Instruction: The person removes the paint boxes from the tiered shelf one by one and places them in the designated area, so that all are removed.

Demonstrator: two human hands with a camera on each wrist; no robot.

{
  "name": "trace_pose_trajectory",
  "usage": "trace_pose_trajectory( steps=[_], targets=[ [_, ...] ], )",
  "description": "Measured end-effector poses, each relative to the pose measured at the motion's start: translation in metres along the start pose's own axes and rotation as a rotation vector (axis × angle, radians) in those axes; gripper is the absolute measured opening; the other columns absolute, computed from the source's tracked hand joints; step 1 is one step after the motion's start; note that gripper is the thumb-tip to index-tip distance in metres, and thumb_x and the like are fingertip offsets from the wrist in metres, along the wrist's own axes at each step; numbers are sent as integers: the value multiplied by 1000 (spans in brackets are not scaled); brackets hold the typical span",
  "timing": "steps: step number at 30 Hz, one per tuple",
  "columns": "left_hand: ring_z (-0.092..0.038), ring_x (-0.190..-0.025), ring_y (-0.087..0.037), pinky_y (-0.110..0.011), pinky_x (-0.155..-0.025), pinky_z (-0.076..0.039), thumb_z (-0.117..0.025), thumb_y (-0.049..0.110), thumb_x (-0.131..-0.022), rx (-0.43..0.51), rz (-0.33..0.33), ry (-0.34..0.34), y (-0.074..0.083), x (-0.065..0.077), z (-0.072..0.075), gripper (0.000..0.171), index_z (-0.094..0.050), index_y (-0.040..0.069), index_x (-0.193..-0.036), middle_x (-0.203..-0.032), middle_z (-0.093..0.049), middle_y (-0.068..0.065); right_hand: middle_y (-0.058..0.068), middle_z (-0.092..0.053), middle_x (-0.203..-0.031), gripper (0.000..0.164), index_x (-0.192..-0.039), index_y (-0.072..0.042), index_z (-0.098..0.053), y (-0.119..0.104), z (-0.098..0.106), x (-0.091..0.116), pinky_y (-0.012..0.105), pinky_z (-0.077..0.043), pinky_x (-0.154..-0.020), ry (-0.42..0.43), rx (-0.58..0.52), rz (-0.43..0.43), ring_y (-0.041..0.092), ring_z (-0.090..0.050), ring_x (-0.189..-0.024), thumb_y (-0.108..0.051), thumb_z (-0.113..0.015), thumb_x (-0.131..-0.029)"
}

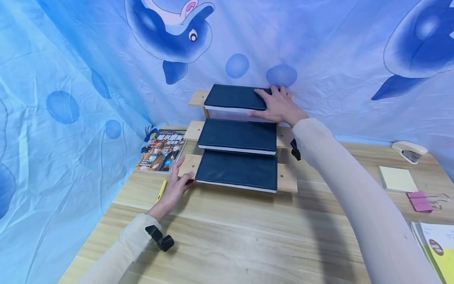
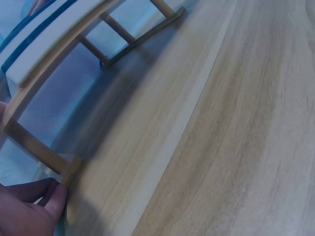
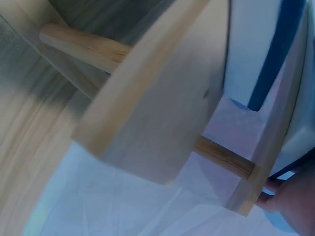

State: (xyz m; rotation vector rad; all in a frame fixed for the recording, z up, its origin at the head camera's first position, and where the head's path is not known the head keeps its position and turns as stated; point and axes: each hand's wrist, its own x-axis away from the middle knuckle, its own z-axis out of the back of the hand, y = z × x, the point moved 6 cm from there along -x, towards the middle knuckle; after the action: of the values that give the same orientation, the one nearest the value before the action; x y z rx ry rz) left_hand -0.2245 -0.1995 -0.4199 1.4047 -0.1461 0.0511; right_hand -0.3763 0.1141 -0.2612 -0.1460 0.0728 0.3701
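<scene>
A three-step wooden rack (image 1: 287,182) stands on the table, with a dark-covered book lying flat on each step: a top book (image 1: 232,96), a middle book (image 1: 237,135) and a bottom book (image 1: 235,169). My left hand (image 1: 174,188) grips the rack's lower left end; in the left wrist view its thumb and finger pinch the foot beside a round post (image 2: 37,147). At the right end of the top step my right hand (image 1: 278,105) spreads its fingers over the book and board, thumb at the front edge. The right wrist view has its fingertips (image 3: 268,194) against the board's end.
Left of the rack lie an illustrated book (image 1: 161,152) and a yellow pen (image 1: 161,190). To the right are a stapler (image 1: 409,152), a sticky-note pad (image 1: 398,179), a pink binder clip (image 1: 420,201) and stacked books (image 1: 438,244). A blue dolphin-print curtain (image 1: 319,47) hangs close behind.
</scene>
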Motion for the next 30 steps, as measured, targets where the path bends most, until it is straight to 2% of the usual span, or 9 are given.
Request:
trace_pose_trajectory(
  steps=[8, 15, 19, 25, 30],
  targets=[
    [-38, -121, -30, -42, -99, -38, -51, 31, -92, 3, -12, 5, -1, 0, 1, 66, -9, 33, -143, -147, -4, -7, 28, -18, -141, 94, -145, -23, -16, -3, -1, -2, 63, -18, -99, 6, 53, 60, 50, -18, -122, -80, -32, -72],
    [-38, -121, -31, -43, -99, -38, -51, 29, -92, 20, -23, -4, 0, 1, 0, 66, -9, 31, -144, -146, -6, -10, 28, -23, -138, 95, -145, -24, -18, -2, 0, -1, 61, -23, -94, 31, 67, 59, 49, -26, -114, -82, -31, -71],
    [-38, -122, -30, -42, -99, -39, -52, 33, -91, 0, -2, -3, 0, 0, 0, 66, -10, 35, -142, -147, -5, -9, 28, -24, -136, 94, -145, -24, -20, -1, 0, 1, 59, -25, -92, 49, 46, 76, 48, -26, -112, -81, -33, -71],
    [-37, -123, -31, -42, -100, -38, -52, 34, -91, 15, 0, -19, 1, -1, -1, 65, -11, 40, -141, -147, -7, -12, 27, -24, -137, 91, -144, -24, -23, 0, 3, 10, 56, -24, -96, 81, 21, 104, 45, -25, -115, -79, -35, -72],
    [-36, -124, -33, -43, -101, -36, -50, 29, -92, 38, 15, -35, 6, 3, -3, 66, -8, 35, -143, -147, -4, -12, 29, -22, -138, 91, -144, -23, -24, -1, 10, 23, 54, -25, -94, 115, 37, 137, 44, -27, -112, -79, -36, -72]
  ],
)
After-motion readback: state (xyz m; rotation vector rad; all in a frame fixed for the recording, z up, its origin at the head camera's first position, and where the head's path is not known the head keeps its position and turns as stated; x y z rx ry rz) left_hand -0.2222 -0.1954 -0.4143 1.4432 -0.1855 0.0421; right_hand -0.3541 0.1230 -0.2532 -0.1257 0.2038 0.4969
